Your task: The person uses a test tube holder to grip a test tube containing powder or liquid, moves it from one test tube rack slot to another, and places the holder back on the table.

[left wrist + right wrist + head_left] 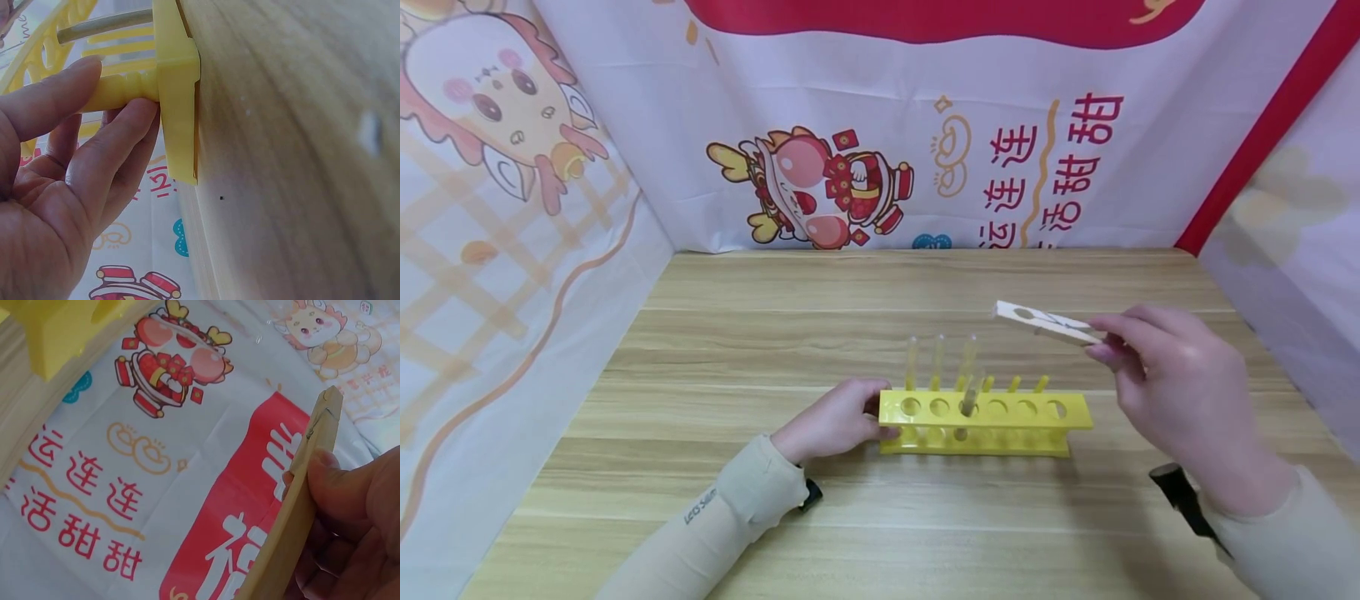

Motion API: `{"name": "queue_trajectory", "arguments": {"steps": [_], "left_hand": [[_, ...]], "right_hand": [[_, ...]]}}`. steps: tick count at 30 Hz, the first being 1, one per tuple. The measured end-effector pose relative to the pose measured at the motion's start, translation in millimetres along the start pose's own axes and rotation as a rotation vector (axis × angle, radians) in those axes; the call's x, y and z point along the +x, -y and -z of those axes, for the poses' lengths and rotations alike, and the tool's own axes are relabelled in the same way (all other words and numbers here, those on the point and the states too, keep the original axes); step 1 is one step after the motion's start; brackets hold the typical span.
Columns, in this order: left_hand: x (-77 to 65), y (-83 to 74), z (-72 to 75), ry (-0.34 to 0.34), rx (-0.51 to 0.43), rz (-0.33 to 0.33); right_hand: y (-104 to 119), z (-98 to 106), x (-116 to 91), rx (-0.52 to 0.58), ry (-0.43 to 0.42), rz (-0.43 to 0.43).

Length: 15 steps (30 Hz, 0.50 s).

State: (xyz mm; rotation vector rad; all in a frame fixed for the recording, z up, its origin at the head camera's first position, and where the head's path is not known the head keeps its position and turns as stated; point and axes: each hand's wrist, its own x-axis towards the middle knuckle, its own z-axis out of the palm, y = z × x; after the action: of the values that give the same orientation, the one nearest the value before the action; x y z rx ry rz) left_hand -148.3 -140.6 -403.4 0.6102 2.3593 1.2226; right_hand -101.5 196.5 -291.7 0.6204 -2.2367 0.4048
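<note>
A yellow test tube rack [985,446] stands on the table, its row of round holes facing up. My left hand [842,417] grips the rack's left end post, thumb and fingers around it, as the left wrist view [69,181] also shows. A test tube [971,396] with greyish contents leans in the third hole from the left. Behind it, three clear test tubes [912,362] sit over the back pegs. My right hand [1187,383] pinches a wooden test tube holder [1048,323] in the air, right of the tubes and apart from them; its metal spring shows in the right wrist view.
Several bare yellow pegs [1015,384] stick up at the rack's back right. The wood-grain table [775,308] meets a printed cloth [865,100] at the back, with more cloth at both sides.
</note>
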Motion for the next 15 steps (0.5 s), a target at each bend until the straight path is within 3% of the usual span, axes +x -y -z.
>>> {"name": "queue_trajectory", "arguments": {"steps": [6,15], "left_hand": [[-0.1,0.0,0.0,0.0,-0.003,0.004],[0.3,1.2,-0.5,-0.001,0.003,0.0]], "right_hand": [[-16.5,0.8,3.1,-0.053,0.035,-0.025],[-41.7,-5.4,-0.8,-0.094,0.148,-0.177]]}}
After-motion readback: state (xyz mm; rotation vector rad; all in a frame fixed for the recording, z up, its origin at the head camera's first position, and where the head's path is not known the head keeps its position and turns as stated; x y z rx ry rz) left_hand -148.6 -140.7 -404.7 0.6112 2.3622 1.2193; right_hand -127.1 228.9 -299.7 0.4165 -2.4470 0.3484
